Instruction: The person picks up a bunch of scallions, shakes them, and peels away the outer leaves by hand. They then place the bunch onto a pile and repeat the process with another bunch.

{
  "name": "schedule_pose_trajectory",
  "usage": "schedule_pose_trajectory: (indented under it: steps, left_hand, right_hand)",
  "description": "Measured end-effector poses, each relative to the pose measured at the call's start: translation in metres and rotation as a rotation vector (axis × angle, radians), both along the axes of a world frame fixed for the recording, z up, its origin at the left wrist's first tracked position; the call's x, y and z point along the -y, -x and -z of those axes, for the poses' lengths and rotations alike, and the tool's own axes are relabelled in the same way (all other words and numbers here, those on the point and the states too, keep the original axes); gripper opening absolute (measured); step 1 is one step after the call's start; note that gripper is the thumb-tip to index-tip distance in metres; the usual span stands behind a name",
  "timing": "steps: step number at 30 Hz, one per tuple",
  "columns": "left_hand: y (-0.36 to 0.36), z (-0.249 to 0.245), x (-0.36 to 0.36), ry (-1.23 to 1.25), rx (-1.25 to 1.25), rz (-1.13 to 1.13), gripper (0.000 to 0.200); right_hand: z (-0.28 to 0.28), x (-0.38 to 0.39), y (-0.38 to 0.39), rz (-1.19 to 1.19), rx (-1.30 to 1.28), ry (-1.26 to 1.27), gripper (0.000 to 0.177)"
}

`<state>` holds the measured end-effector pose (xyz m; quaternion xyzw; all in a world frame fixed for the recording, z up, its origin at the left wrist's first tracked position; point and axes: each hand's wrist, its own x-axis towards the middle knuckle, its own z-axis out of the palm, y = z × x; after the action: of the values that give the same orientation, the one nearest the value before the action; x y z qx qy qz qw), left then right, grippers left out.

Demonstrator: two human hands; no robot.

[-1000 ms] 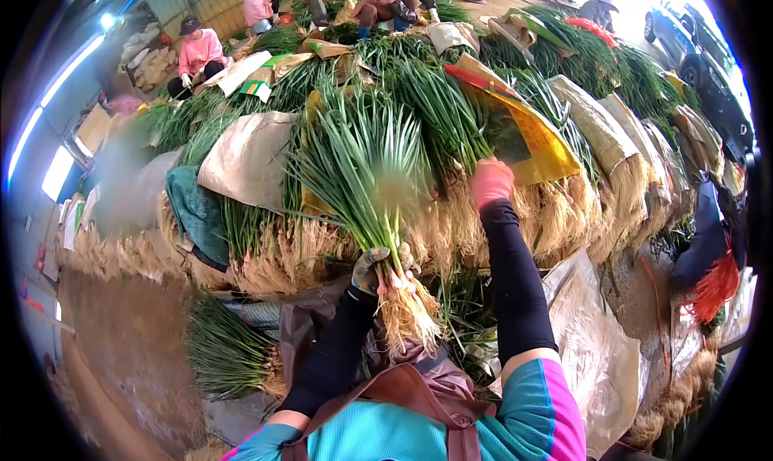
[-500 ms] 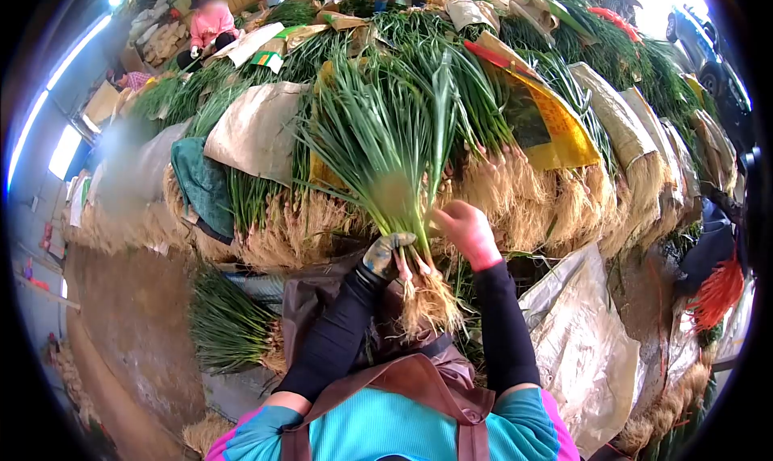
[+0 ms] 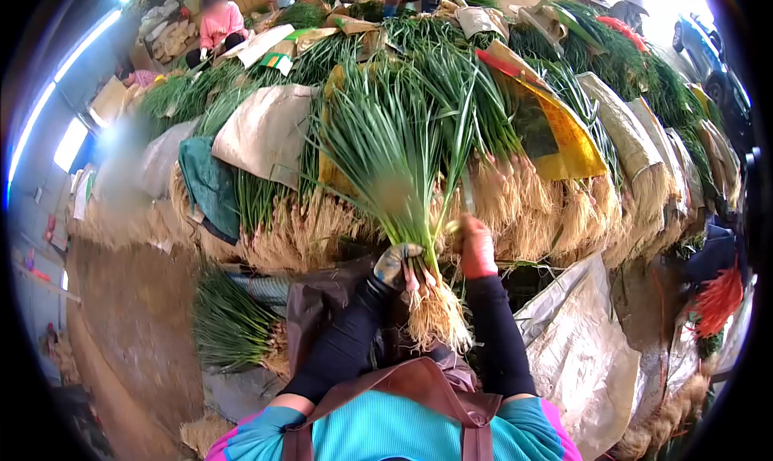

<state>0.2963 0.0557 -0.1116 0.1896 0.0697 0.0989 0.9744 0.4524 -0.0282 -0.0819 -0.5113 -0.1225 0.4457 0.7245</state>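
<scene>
My left hand (image 3: 398, 264), in a stained glove, is wrapped round a bunch of green onions (image 3: 403, 171) just above their pinkish bulbs. The long leaves fan upward and away from me, while the pale roots (image 3: 435, 316) hang below the fist. Just right of the stems is my right hand (image 3: 475, 248), with a pinkish-red covering toward the wrist. Its fingers look curled and are partly blurred. A yellowish strip shows beside the fingertips, too smeared to name.
Rows of green onions (image 3: 282, 227) lie ahead, roots toward me, partly under sacks (image 3: 266, 131) and a yellow bag (image 3: 568, 143). Another bunch (image 3: 233, 324) lies at lower left. White sheeting (image 3: 584, 348) is at right, near red strings (image 3: 715, 296). A person (image 3: 219, 26) sits beyond.
My right hand has moved slightly right and down, away from the stems, and its fingers now look more curled. My left hand keeps its grip on the bunch, now slightly lower in view.
</scene>
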Motion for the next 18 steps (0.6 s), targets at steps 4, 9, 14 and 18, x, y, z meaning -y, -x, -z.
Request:
schedule_pose_trajectory:
  steps: [4, 9, 14, 18]
  left_hand:
    - [0.007, 0.009, -0.006, -0.035, 0.072, 0.043, 0.044]
    - [-0.006, -0.013, 0.002, -0.112, 0.033, -0.075, 0.046]
    - [-0.053, 0.023, 0.042, -0.166, -0.073, -0.112, 0.043]
    - [-0.060, 0.014, 0.046, -0.187, 0.117, -0.070, 0.048]
  right_hand:
    - [0.050, 0.021, -0.014, 0.072, 0.008, -0.098, 0.024]
    - [0.015, 0.087, 0.012, 0.167, 1.082, 0.366, 0.050]
    - [0.015, 0.078, 0.052, 0.390, 0.714, -0.094, 0.042]
    - [-0.038, 0.076, 0.048, 0.368, -0.521, -0.493, 0.043]
